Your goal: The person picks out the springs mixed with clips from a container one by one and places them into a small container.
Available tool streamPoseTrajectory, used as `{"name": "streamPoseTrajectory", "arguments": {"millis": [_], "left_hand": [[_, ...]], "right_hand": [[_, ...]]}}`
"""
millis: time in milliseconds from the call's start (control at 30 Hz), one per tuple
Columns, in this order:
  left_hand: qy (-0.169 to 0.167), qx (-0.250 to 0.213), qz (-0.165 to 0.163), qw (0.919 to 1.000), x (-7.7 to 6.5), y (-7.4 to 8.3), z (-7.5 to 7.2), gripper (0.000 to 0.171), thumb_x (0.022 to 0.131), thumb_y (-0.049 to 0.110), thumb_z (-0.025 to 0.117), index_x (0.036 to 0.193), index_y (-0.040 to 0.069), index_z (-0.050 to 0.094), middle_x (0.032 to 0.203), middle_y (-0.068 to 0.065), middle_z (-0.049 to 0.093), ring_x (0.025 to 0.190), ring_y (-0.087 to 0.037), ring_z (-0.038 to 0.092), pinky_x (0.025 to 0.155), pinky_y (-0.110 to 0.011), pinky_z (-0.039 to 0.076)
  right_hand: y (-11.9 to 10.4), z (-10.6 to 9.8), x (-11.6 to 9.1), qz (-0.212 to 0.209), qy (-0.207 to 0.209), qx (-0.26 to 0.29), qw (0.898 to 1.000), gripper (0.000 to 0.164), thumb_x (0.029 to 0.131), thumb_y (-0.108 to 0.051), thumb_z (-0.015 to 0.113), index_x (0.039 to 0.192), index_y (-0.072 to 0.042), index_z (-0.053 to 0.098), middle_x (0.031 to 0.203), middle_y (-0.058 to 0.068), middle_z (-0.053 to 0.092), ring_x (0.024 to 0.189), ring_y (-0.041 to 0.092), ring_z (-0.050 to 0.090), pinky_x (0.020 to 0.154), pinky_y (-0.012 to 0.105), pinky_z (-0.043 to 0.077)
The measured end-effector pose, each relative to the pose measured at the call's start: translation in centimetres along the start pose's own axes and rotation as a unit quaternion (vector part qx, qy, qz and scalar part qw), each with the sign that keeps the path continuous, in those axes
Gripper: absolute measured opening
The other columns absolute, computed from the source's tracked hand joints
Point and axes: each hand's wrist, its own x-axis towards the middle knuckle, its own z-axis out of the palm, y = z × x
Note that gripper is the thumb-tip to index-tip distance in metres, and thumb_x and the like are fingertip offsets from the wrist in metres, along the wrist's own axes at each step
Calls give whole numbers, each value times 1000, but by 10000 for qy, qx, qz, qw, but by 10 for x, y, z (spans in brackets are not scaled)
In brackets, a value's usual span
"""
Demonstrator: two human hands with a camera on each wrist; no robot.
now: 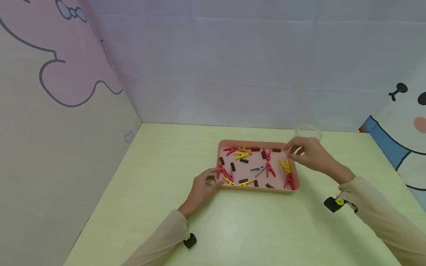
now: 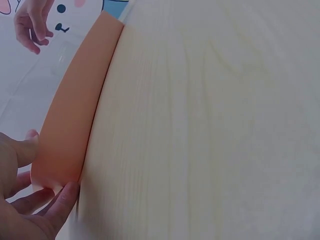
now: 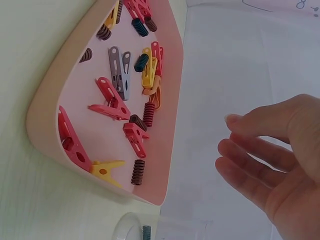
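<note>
We find passage along the table (image 1: 253, 229) before the tray (image 2: 75, 105); raised walls bar sideways entry, the left hand (image 1: 202, 187) blocks one corner, and a transparent cup (image 3: 162, 229), apparently, stands beyond another.

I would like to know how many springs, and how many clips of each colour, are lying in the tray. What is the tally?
Springs: 9
Red clips: 6
Yellow clips: 4
Orange clip: 1
Grey clip: 1
Total visible in the tray: 21
</note>
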Motion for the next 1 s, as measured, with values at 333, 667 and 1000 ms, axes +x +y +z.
{"name": "streamPoseTrajectory", "arguments": {"millis": [333, 667, 1000], "left_hand": [[23, -36, 62, 10000, 0, -2, 0, 50, 86, 28, 70, 130, 11, 56, 131, -8, 54, 106, -24, 59, 78, -30, 54], [17, -39, 51, 10000, 1, -3, 1, 49, 86, 28, 70, 130, 12, 56, 131, -7, 54, 106, -23, 59, 78, -29, 53], [11, -131, 167, 9998, 1, -3, 0, 49, 86, 27, 70, 130, 10, 56, 130, -7, 55, 105, -23, 60, 77, -28, 53]], "right_hand": [[-4, 6, 0, 26, -285, -6, 9996, 23, 75, 6, 74, 93, -7, 69, 86, -2, 65, 75, 13, 61, 62, 28, 53], [-9, 14, -1, -159, -549, 161, 9982, 27, 74, 6, 76, 93, -11, 68, 88, -5, 65, 75, 12, 59, 61, 29, 53], [-12, 23, -4, 42, -894, 192, 9958, 28, 74, 7, 74, 96, -9, 69, 96, 2, 66, 81, 19, 61, 64, 28, 54]]}}
